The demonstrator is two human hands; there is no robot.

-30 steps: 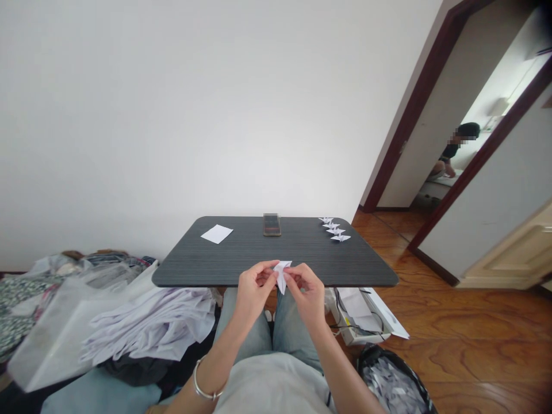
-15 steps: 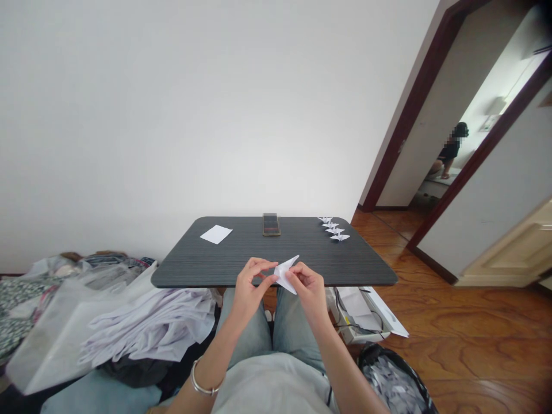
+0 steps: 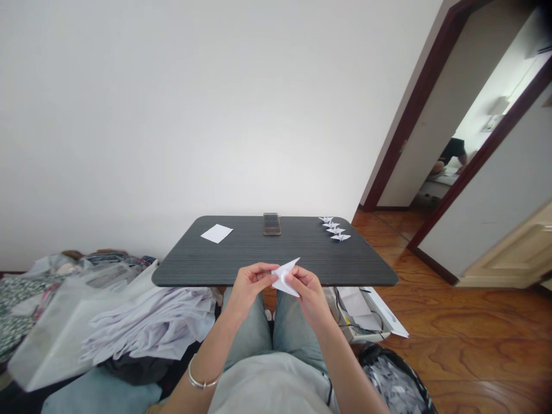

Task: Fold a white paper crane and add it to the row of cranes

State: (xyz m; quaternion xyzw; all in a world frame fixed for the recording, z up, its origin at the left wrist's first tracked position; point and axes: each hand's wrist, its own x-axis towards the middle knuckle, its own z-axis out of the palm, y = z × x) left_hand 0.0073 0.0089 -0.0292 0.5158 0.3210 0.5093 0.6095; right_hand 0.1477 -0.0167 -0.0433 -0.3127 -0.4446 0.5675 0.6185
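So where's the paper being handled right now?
In the head view, the folded paper is pinched by the left hand and the right hand, around the middle of the near edge of the dark table.

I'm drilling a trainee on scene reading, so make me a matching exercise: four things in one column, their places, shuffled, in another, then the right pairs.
Things
1. Folded white paper
2. Flat white sheet
3. Phone
4. Bangle

Places
A. By the far edge of the tabletop, near its middle
B. Around the left forearm
C. Between the fingers of the left hand and right hand
D. On the left part of the tabletop

Pairs: 1-C, 2-D, 3-A, 4-B
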